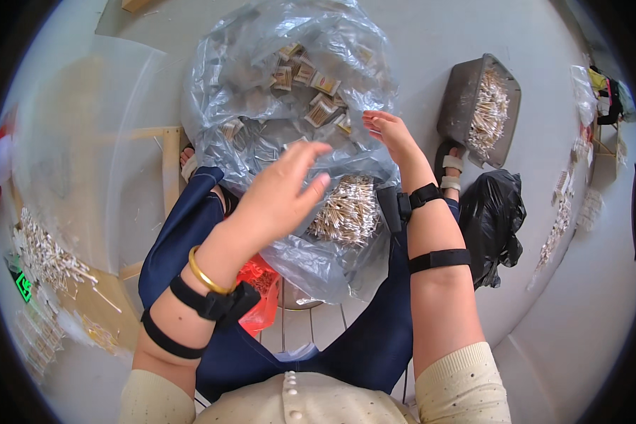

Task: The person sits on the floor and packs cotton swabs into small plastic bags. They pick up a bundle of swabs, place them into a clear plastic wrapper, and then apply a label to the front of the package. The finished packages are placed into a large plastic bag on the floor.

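Observation:
My left hand hovers over the near part of a large clear plastic bag, its fingers stretched out and thumb apart, holding nothing I can see. Just right of it, a heap of loose cotton swabs lies on the plastic between my knees. My right hand is above the bag's right edge, with its fingers extended, slightly bent and seemingly bare of any object. Farther into the bag are several small packs of cotton swabs, some partly veiled by the crumpled plastic.
A grey bin of loose swabs stands at the far right, with a black plastic bag nearer me. A red plastic bag sits below my left hand. To the left, more swabs cover a wooden table behind a transparent sheet.

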{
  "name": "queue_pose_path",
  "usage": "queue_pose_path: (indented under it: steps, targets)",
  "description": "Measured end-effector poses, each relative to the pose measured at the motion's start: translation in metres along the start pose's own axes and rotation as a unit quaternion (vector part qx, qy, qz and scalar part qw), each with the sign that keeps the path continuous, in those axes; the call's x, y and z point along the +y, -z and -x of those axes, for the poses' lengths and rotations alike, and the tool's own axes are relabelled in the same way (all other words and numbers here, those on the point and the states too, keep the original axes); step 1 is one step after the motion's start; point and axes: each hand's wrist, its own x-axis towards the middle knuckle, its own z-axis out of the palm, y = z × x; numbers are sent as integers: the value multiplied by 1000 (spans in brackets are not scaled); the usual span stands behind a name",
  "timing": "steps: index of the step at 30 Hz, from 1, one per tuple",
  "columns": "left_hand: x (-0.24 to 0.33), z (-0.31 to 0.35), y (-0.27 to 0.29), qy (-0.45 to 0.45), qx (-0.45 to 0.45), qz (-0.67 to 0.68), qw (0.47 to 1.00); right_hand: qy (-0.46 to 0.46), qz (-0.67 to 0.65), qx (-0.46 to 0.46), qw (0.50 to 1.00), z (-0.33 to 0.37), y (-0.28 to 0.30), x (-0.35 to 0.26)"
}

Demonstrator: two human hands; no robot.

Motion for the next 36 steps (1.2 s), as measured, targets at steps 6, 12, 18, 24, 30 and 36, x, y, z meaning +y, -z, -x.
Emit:
queue_pose_path:
  steps: [6,12,18,24,30,36]
  targets:
    - [-19,5,-12,-23,-97,-160,982,-9,-1,14,1000,-62,-44,53]
    - [-12,4,-19,18,-171,-155,973,98,282,156,942,-121,-38,71]
    - [-9,3,-15,42,-183,-139,972,133,373,297,869,-128,20,22]
    - [-5,3,-16,68,-227,-131,963,161,590,156,775,-138,2,30]
    - [-11,7,-14,73,-219,-139,963,127,727,97,668,-125,-32,40]
    - [-11,9,-10,85,-226,-136,961,44,677,160,717,-133,-47,42]
